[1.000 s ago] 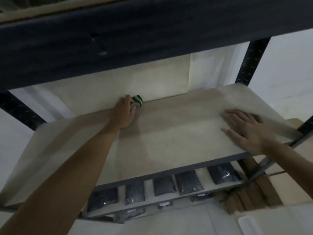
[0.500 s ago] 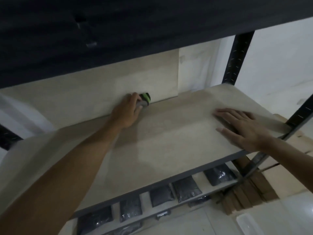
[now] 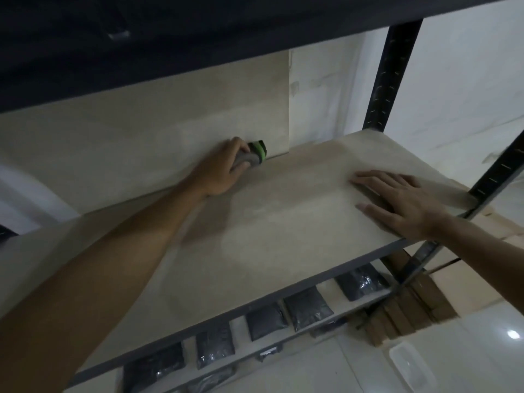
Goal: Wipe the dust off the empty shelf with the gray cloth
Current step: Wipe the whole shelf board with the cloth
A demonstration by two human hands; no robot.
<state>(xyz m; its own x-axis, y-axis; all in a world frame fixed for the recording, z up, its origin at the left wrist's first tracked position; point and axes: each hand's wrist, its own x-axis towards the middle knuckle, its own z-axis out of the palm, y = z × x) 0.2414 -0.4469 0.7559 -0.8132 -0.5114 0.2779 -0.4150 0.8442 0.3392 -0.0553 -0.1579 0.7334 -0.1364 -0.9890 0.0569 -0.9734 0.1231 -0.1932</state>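
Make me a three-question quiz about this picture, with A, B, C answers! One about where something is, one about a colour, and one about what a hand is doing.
1. Where is the gray cloth?
A. at the back of the shelf
B. on the floor
C. on the shelf below

2. What colour is the cloth's edge?
A. red
B. green
C. yellow

3. What is the right hand doing?
A. gripping a bag
B. making a fist in the air
C. lying flat on the shelf

Answers:
1 A, the left hand holds it where the board meets the back panel.
2 B, a bright green strip shows past the fingers.
3 C, its fingers are spread straight on the board near the right end.
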